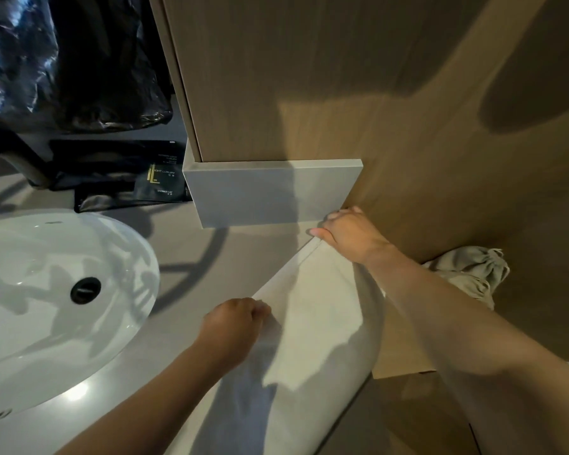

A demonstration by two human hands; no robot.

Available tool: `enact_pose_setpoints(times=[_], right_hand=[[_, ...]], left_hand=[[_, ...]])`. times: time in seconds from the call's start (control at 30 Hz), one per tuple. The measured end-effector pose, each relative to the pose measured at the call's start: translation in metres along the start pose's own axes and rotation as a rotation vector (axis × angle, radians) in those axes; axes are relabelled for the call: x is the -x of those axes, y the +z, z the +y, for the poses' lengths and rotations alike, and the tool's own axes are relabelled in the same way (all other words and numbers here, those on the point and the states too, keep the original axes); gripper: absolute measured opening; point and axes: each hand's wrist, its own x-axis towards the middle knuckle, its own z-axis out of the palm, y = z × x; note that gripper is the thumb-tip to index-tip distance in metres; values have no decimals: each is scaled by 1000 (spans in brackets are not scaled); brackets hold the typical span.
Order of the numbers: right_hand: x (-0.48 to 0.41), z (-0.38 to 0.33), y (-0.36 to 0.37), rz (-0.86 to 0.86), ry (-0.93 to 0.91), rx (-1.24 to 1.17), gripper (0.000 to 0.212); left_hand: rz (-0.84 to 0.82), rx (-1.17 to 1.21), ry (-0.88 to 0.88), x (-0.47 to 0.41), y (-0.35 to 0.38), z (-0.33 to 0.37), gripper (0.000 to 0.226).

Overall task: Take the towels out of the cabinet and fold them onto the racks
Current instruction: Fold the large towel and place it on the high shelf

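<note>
holding a white cloth towel [312,316] stretched above the grey counter [184,244], i pinch its far corner in my right hand [349,234], thumb against curled fingers, just beside the pale grey block [273,195]; my left hand [234,326] is a fist curled round the near edge. no rack shows. if either grip slackens, i judge the cloth could sag toward the white oval basin [63,290] and pick up damp, or fold askew.
</note>
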Motion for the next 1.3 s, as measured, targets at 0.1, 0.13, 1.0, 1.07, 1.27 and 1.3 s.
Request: enact_pose_setpoints(times=[0.1,0.13,1.0,1.07,1.27,1.3], right_hand=[[7,1,19,102,84,-50,52],[9,2,23,122,98,-54,52],[163,-81,58,685,1441,-1482,22],[164,-84,59,536,1381,-1401,31],[194,-133,47,358,1179,-1279,66],[200,-145,46,332,1145,-1240,69]], left_hand=[[24,-30,-21,-3,5,-1,29],[1,-19,-39,-4,6,-1,29],[171,-49,-53,-16,13,7,37],[177,-27,-37,-17,11,9,33],[180,62,28,-15,5,-2,34],[167,66,48,-13,4,-5,35]])
